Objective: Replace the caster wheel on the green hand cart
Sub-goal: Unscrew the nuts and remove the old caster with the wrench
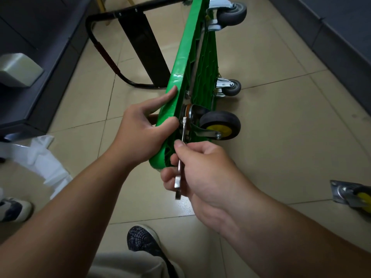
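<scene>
The green hand cart (188,49) stands on its long edge on the tiled floor, underside facing right. A caster with a black tyre and yellow hub (219,125) sits at its near corner. My left hand (140,129) grips the cart's near edge, thumb and fingers wrapped round the green rim. My right hand (198,169) holds a flat metal wrench (180,163), whose upper end reaches the caster's mounting plate. A second yellow-hubbed caster (353,194) lies loose on the floor at the right edge.
Two grey casters (230,14) (228,88) are fixed farther along the cart. Its black handle (104,55) lies folded on the floor to the left. Dark cabinets line both sides. White packaging (40,157) and a shoe (14,209) sit at left; my foot (142,239) is below.
</scene>
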A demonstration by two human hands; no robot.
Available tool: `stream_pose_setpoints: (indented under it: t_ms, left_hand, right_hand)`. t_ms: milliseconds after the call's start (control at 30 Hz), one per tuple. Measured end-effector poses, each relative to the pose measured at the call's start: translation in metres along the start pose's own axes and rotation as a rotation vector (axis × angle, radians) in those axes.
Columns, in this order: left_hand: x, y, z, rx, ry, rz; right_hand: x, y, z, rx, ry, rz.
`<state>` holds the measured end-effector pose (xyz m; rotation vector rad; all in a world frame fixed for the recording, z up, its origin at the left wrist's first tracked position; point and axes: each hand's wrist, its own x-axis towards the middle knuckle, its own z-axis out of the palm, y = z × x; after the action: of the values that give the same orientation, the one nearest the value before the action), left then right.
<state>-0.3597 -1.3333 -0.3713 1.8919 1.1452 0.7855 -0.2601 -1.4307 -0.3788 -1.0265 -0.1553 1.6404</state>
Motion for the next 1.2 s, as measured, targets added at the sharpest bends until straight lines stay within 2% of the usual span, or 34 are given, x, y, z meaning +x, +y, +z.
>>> stream_pose_setpoints:
  t_ms: [167, 267, 533, 767, 800, 967, 1067, 1200]
  left_hand:
    - [0.0, -0.002, -0.001, 0.014, 0.011, -0.014]
    - [0.0, -0.002, -0.001, -0.01, -0.008, -0.029]
    - [0.001, -0.003, -0.002, -0.063, -0.033, -0.05]
    - [0.001, -0.005, -0.004, -0.074, -0.056, -0.037]
    - [0.001, -0.005, -0.003, -0.075, -0.057, -0.035]
    - [0.001, -0.003, -0.003, -0.092, -0.055, -0.063]
    - [0.002, -0.002, -0.001, -0.086, -0.053, -0.071]
    - [0.001, 0.0, 0.001, -0.068, -0.044, -0.069]
  right_hand:
    - [0.006, 0.0, -0.002, -0.017, -0.03, 0.024]
    - [0.006, 0.011, -0.01, -0.092, -0.03, -0.029]
    - [0.04, 0.052, -0.055, -0.437, -0.139, -0.388]
    - [0.089, 0.039, -0.094, -0.96, -0.062, -0.75]
    - [0.093, 0.033, -0.099, -0.995, -0.074, -0.759]
    - [0.077, 0.029, -0.126, -1.017, -0.11, -0.573]
    - [0.046, 0.034, -0.124, -0.82, -0.139, -0.444]
    - [0.021, 0.03, -0.082, -0.467, -0.167, -0.269]
